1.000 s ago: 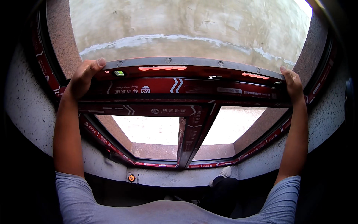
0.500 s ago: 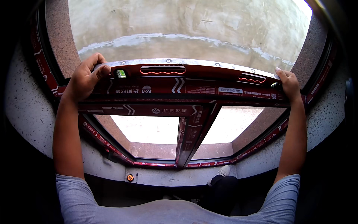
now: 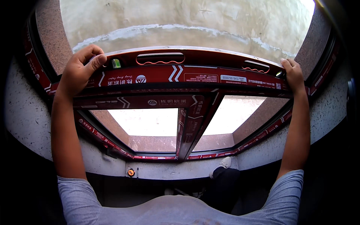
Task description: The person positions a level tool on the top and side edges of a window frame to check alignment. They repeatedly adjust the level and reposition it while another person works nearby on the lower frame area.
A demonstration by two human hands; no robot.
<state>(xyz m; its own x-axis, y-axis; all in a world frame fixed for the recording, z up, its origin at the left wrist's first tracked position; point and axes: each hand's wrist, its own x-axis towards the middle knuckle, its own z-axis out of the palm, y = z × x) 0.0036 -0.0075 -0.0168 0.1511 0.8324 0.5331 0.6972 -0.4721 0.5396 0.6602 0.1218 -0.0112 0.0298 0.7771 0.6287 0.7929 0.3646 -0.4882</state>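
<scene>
Holding the red spirit level (image 3: 213, 59) between left hand (image 3: 83, 68) and right hand (image 3: 294, 73), half curled around its ends, along the film-wrapped window transom (image 3: 202, 77), apparently checking levelness, next probably needing to keep steady and read the green vial (image 3: 116, 63) beside left hand.

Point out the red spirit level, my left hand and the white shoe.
Red spirit level (image 3: 213, 59): head view, on its face between the two slots.
Left hand (image 3: 79, 70): head view, middle of the hand.
White shoe (image 3: 225, 162): head view, on its upper.
</scene>
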